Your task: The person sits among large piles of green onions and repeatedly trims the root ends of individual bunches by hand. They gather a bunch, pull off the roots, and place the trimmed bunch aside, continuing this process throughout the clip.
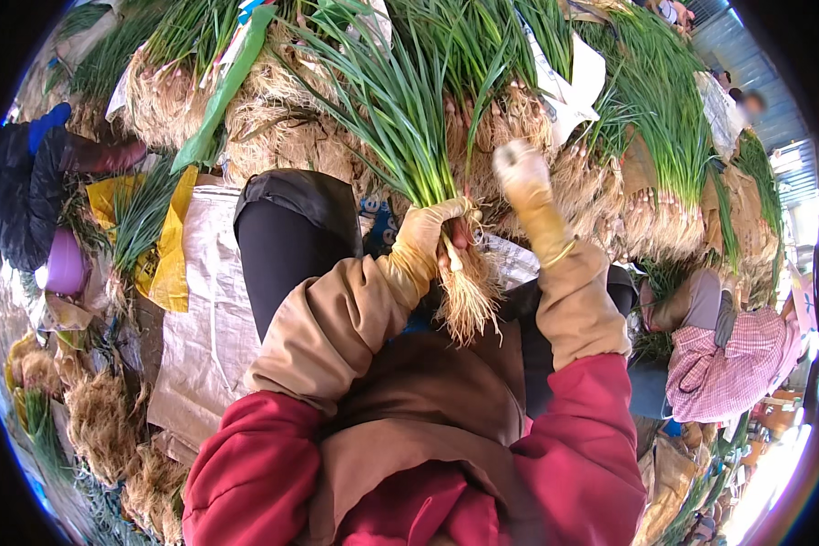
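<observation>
My left hand [423, 239], in a yellowish glove, is closed around a bunch of green onion-like plants [426, 164] just above the bulbs. Long green leaves fan away from me, and the pale, stringy roots [469, 293] hang toward my lap. To the right of the bunch, my gloved right hand [524, 170] is raised and blurred by motion. Its fingers look curled, but I cannot make out whether anything is in them. Behind both hands lie piled plants [478, 61] with their tangled roots facing me.
Root-fringed bundles [669, 211] run along the right. A green plastic strip [225, 95] crosses the pile at upper left. Beside my left knee lies a woven sack [208, 286]. One person [20, 191] is at far left near a purple container [67, 263]; another [730, 362] sits at right.
</observation>
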